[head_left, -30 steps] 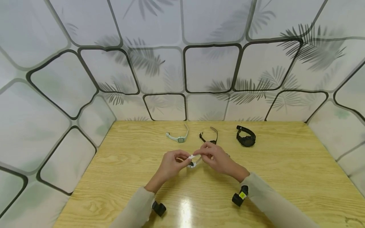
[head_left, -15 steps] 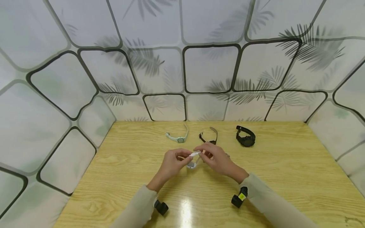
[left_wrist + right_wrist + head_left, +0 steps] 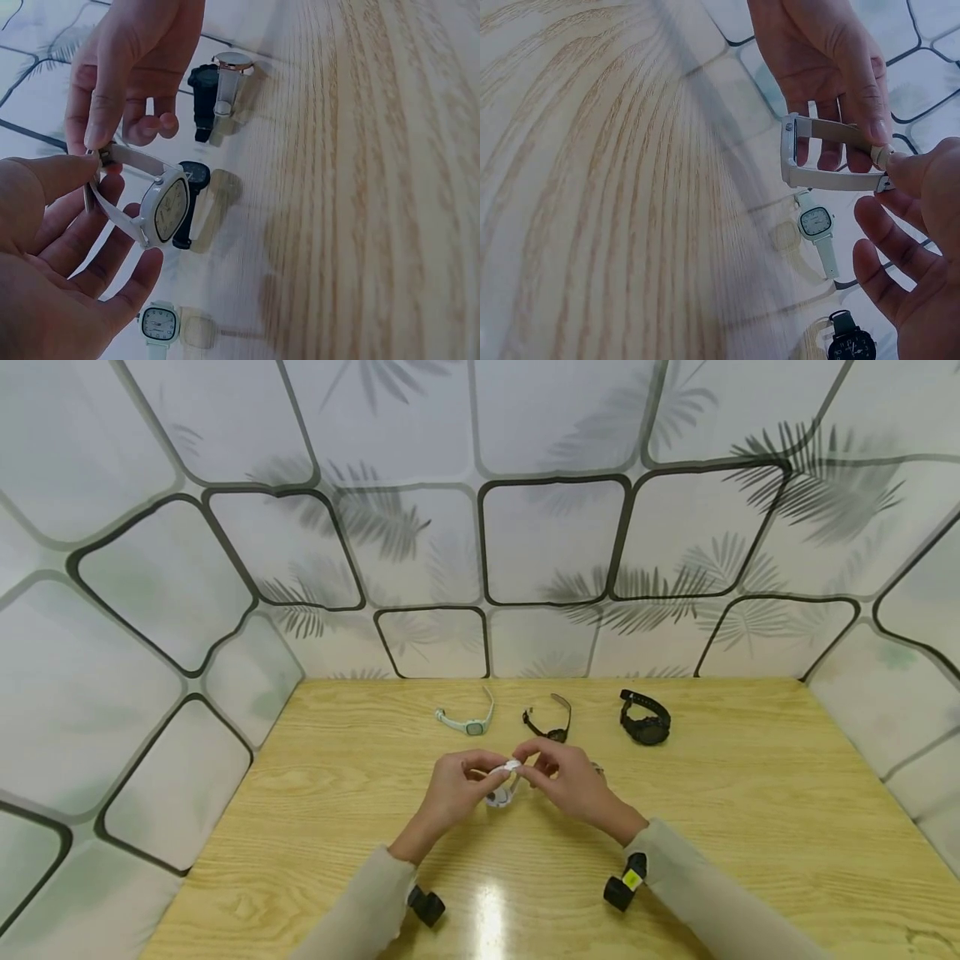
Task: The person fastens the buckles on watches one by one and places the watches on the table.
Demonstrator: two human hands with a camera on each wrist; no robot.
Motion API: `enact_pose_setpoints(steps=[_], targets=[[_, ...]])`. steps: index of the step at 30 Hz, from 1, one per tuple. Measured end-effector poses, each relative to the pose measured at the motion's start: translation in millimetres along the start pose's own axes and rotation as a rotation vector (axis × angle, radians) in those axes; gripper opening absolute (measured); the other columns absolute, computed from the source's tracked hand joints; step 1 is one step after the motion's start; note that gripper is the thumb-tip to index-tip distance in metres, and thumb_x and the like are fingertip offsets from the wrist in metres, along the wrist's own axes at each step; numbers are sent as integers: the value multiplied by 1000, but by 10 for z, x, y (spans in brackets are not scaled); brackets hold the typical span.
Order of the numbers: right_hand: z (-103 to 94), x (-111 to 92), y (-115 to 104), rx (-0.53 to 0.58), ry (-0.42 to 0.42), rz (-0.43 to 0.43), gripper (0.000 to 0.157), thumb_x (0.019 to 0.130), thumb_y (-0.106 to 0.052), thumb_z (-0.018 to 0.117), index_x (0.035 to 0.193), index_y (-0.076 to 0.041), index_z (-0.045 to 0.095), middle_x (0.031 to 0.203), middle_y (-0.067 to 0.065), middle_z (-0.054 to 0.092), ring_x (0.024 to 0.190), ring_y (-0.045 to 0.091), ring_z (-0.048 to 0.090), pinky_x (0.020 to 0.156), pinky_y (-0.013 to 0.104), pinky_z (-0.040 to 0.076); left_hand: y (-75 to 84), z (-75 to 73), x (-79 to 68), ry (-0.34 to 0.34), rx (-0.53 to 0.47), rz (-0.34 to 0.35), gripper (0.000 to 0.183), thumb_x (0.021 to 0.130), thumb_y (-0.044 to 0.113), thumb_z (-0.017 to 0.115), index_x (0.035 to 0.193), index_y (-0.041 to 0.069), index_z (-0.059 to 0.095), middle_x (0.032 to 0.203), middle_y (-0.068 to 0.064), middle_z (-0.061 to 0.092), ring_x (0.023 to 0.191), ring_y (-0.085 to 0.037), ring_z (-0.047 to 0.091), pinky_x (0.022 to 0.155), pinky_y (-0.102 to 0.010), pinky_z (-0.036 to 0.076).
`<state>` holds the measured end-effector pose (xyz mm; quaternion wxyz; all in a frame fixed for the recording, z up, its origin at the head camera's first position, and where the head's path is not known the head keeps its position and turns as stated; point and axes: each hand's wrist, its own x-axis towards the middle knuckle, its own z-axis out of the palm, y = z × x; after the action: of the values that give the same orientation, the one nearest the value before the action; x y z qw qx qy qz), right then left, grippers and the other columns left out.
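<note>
A pale wall covering (image 3: 555, 543), printed with dark rounded outlines and feathery leaves, rises behind the wood-grained worktop (image 3: 300, 785). Above it come the left hand (image 3: 453, 789) and right hand (image 3: 566, 783), each grip narrow. Beyond lies a chunky black watch (image 3: 651, 728). Between the hands, both grips pinch the looped strap of a white watch (image 3: 171, 211); the left wrist view shows its squarish dial, the right its edge. A rose-gold-rimmed watch (image 3: 226, 86), mostly hidden from the head camera by the right hand, a mint watch (image 3: 475, 727) and slim dark watch (image 3: 557, 735) lie around.
</note>
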<state>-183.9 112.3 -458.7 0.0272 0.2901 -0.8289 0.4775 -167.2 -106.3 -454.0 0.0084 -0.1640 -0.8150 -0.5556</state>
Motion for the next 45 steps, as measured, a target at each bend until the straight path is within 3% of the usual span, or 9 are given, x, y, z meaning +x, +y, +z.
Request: enact_pose_setpoints(steps=[8,11,19,23,27,32,36,41,45], targets=[[12,42,-7,-26,30,19,10,101,-23,70,110,-22,72,104,-9,71,87,11,69,74,31,58,-23,-20,-6,14,24,-11,17,97,23,75,109,12,79,101,1,78,89,-13,72,78,-29,59],[1,78,2,-10,36,18,8,101,-21,70,108,-20,72,101,-8,72,88,14,70,74,30,59,-33,-29,-11,15,23,-6,18,97,21,75,112,12,77,100,0,78,90,-15,72,77,-27,59],[-88,171,5,35,17,64,7,101,-18,69,104,-15,74,90,-1,72,77,27,72,64,30,59,-133,-109,-104,-114,-14,73,58,88,7,83,141,12,60,112,-19,74,94,-29,72,82,-44,60],[-88,187,14,32,1,64,6,101,-17,69,104,-14,74,88,-1,72,76,26,72,64,30,59,-156,-120,-132,-156,30,119,70,86,10,85,148,13,53,110,-16,74,92,-29,72,82,-49,60],[-47,202,39,41,-30,63,7,101,-17,69,105,-14,74,87,2,72,76,25,72,65,31,60,-146,-111,-133,-172,62,128,70,86,9,85,148,14,53,100,-10,76,88,-24,72,81,-45,61],[-19,206,51,43,-54,71,10,102,-22,68,107,-16,74,90,7,73,78,28,73,67,30,60,-151,-103,-146,-179,-10,76,67,85,6,84,146,12,56,97,-12,76,89,-24,73,82,-35,61],[-41,180,44,32,-96,64,20,103,-27,67,119,-17,72,107,6,73,87,25,73,73,30,59,-175,-110,-161,-181,-113,23,68,87,2,82,148,8,54,102,-20,74,94,-29,73,84,-32,60],[-79,113,28,31,-217,48,52,99,-28,72,148,-18,56,132,2,64,96,14,70,79,33,59,-183,-155,-170,-152,-196,-4,69,87,-2,80,150,5,51,105,-23,73,96,-30,73,85,-30,60],[-55,80,24,52,-264,56,74,93,-29,78,158,-17,42,134,4,59,94,13,69,80,35,59,-178,-190,-166,-143,-224,6,69,87,-3,79,149,5,51,103,-22,74,95,-31,74,83,-31,60]])
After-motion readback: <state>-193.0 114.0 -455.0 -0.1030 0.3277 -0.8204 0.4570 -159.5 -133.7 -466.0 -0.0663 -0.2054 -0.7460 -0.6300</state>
